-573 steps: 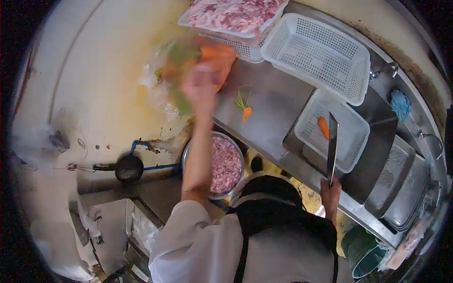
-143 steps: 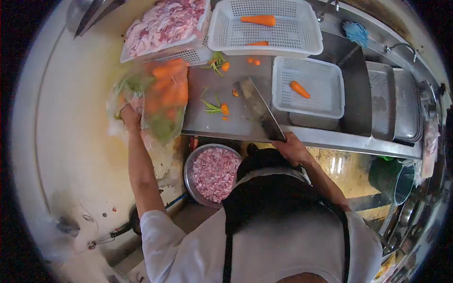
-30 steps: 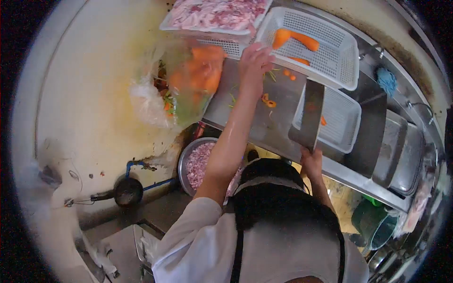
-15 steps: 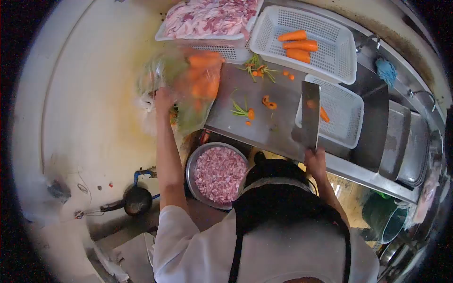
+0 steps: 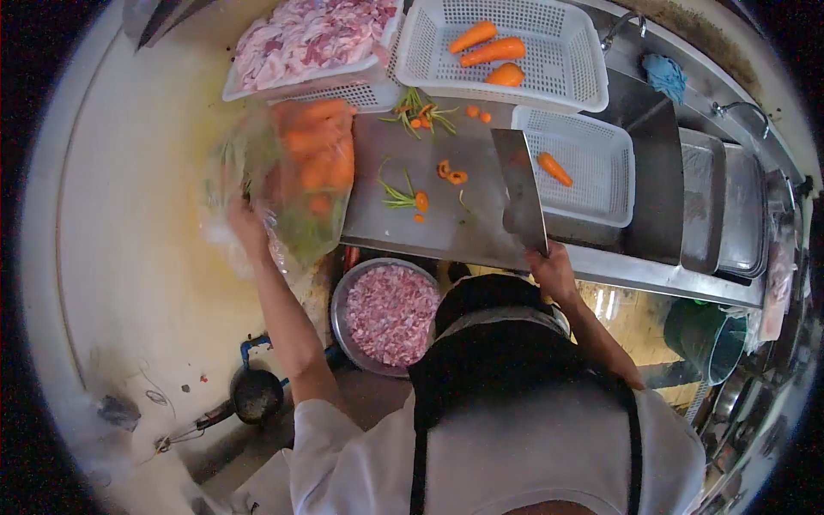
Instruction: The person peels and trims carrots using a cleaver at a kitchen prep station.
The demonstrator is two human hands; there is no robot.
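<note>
Bagged carrots (image 5: 319,150) lie right of my left hand (image 5: 246,223), its grip too blurred to tell; my right hand (image 5: 554,269) grips the cleaver (image 5: 522,193).

Passage over steel counter (image 5: 474,230) between bag (image 5: 307,163) and cleaver (image 5: 524,193), carrot trimmings (image 5: 457,178) in the way

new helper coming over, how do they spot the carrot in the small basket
From the steel counter, look right, past the cleaver, to the smaller white basket. The carrot lies slanted on its mesh floor. It is the only one in there, while the larger basket beyond holds three.
</note>
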